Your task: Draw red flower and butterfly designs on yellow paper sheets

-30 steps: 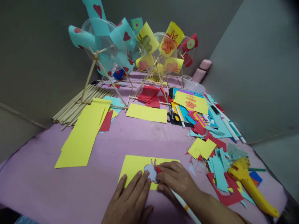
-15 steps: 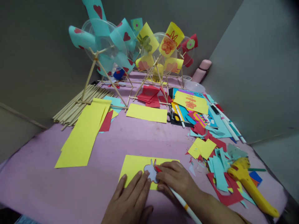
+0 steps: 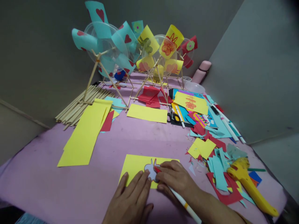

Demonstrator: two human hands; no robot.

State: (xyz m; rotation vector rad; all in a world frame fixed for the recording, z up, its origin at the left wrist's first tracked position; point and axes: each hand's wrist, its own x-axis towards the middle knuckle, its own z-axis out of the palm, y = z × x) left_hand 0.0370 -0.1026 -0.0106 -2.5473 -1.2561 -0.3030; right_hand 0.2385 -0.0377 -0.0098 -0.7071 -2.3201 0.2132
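Note:
A yellow paper sheet point(image 3: 132, 163) lies flat on the pink-covered table near me. On top of it is a small pale butterfly-shaped paper cutout point(image 3: 150, 172) with two thin antennae. My left hand point(image 3: 132, 194) lies with fingers spread over the sheet, its fingertips at the cutout's left edge. In my right hand point(image 3: 177, 177) is a white marker point(image 3: 184, 203) with a red tip end and an orange band. Its tip is by the cutout's antennae, where a red line shows. My right fingers hide part of the cutout's right side.
Paper pinwheels on stick frames point(image 3: 98, 56) stand at the back. Bundled sticks point(image 3: 79, 107) and yellow strips point(image 3: 86, 137) lie left. Scissors point(image 3: 174, 117), paper scraps point(image 3: 218, 168), markers point(image 3: 230, 124) and a yellow glue gun point(image 3: 251, 185) are at right; a pink bottle point(image 3: 201, 71) lies behind.
The camera view has shifted slightly. Both hands keep nearly the same place, and the marker tip stays close to the antennae.

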